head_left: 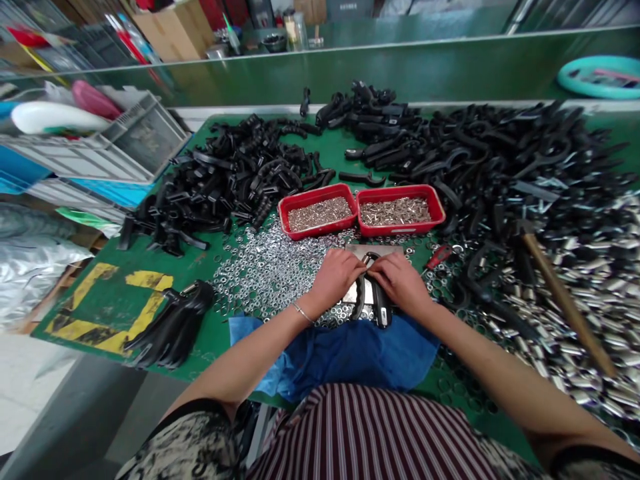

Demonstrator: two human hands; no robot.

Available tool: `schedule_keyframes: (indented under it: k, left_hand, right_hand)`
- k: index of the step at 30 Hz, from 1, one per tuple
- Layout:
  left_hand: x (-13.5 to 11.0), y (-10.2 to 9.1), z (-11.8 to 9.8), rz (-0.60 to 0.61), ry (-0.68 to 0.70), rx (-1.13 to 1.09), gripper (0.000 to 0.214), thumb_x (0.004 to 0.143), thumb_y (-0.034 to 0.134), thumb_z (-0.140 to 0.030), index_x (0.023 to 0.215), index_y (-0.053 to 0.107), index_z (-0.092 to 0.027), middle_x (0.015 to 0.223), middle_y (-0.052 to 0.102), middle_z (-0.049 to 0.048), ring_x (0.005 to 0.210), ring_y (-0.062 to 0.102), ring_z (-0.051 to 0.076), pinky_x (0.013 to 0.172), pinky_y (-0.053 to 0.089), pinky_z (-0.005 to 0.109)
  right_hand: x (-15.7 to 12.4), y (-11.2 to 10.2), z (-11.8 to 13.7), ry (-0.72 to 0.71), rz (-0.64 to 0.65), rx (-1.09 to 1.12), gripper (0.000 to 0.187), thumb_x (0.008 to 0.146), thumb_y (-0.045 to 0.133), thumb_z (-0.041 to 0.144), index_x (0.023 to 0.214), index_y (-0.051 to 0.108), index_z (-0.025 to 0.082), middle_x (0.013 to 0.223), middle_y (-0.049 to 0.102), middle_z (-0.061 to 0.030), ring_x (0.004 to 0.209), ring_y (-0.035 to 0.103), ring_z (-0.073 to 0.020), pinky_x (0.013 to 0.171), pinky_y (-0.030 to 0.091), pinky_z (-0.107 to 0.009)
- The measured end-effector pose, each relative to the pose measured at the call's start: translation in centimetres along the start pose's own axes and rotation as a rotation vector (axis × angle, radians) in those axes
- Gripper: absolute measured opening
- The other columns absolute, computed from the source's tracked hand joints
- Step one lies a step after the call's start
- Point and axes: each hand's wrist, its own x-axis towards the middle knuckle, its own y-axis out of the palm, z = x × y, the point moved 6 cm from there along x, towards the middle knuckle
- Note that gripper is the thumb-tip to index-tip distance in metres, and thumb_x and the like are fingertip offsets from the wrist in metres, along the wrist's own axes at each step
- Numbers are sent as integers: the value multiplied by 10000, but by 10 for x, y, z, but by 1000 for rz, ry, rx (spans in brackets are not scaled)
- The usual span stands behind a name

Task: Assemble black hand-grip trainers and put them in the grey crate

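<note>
My left hand and my right hand meet over a small metal plate on the green table. Both hands are closed on a black curved plastic handle part that lies across the plate, its two arms pointing toward me. A thin bracelet sits on my left wrist. Loose silver washers cover the table just left of my hands. Two red trays of small metal pieces stand right behind the plate.
Heaps of black handle parts fill the back of the table. Silver metal sleeves pile up on the right under a wooden-handled hammer. A blue cloth lies at the front edge. Grey crates stand at the left.
</note>
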Motion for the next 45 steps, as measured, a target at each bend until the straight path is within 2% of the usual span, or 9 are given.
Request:
schedule_keyframes:
  k: [5, 10, 12, 17, 26, 35, 41, 45]
  left_hand:
    - [-1, -6, 9, -43, -119, -145, 230, 1014, 513, -354, 974, 680, -200, 994, 702, 41, 996, 600, 205, 927, 414, 364]
    - [-3, -7, -2, -31, -58, -64, 256, 1023, 489, -356, 983, 682, -193, 1025, 705, 50, 1027, 586, 219, 978, 380, 394]
    - [-5, -5, -4, -45, -32, -29, 257, 1024, 487, -353, 986, 681, -188, 1029, 704, 49, 1024, 579, 221, 981, 368, 400]
    - [-6, 2, -1, -72, -70, -24, 261, 1020, 493, -362, 965, 682, -190, 985, 704, 44, 999, 581, 217, 950, 375, 386]
    - [-9, 2, -1, -136, -92, -52, 226, 1003, 536, -365, 943, 669, -192, 949, 694, 36, 973, 579, 212, 931, 384, 375]
    - [-14, -14, 9, -201, -129, -83, 195, 1003, 545, -353, 944, 653, -202, 938, 678, 28, 969, 577, 201, 923, 377, 371]
    - [-17, -12, 4, -171, -100, -61, 225, 1004, 533, -377, 946, 658, -199, 943, 678, 40, 973, 572, 214, 927, 378, 385]
    - [-16, -11, 1, -158, -88, -50, 226, 1006, 529, -369, 941, 657, -195, 936, 678, 48, 969, 579, 219, 926, 383, 392]
  right_hand:
    - [1, 3, 9, -72, 96, -256, 307, 1037, 421, 302, 1007, 687, 151, 997, 686, -149, 941, 551, -288, 836, 477, -424]
    - [1, 5, 22, -203, 196, -422, 238, 1009, 457, 182, 979, 690, 140, 955, 659, -139, 945, 524, -290, 780, 460, -388]
    - [1, 6, 22, -208, 185, -417, 229, 1013, 466, 198, 964, 683, 139, 942, 648, -131, 943, 524, -283, 770, 459, -377]
    - [0, 8, 7, -54, 53, -325, 298, 1040, 442, 328, 949, 653, 137, 917, 630, -117, 919, 544, -259, 801, 464, -368]
    - [-6, 9, 7, -136, 22, -289, 276, 1048, 431, 291, 979, 649, 138, 959, 668, -128, 928, 549, -249, 812, 458, -360]
    - [-3, 5, 11, -181, 92, -377, 270, 1047, 431, 270, 968, 646, 125, 927, 645, -115, 919, 527, -245, 816, 434, -344]
    - [3, 2, 24, -158, 178, -525, 180, 1001, 496, 172, 941, 652, 106, 887, 629, -118, 904, 527, -264, 731, 421, -342]
    - [4, 3, 31, -176, 258, -552, 141, 973, 524, 130, 994, 656, 85, 931, 641, -134, 931, 526, -276, 725, 425, -342]
